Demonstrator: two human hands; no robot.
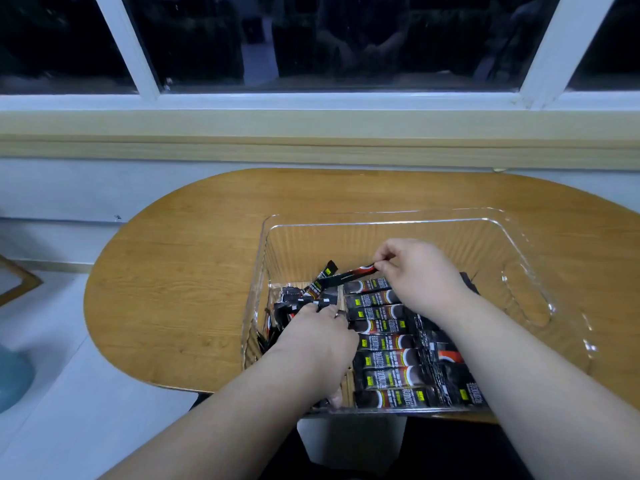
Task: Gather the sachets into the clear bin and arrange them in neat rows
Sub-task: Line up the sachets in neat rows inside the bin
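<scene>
Indoors, two bare hands sorted dark sachets inside a clear bin [381, 216] on a wooden table [190, 254].

The bin sat on the table's near right part, below a dark window [311, 39]. The right hand [419, 271] pinched one black-and-red sachet [346, 274] by its red end between thumb and forefinger, just above the far end of a neat row of sachets [384, 341] lying side by side on the bin's floor. The left hand [311, 334] reached into a loose heap of sachets [294, 303] at the bin's left side, fingers bent down among them; whether they grasped any could not be told.
</scene>
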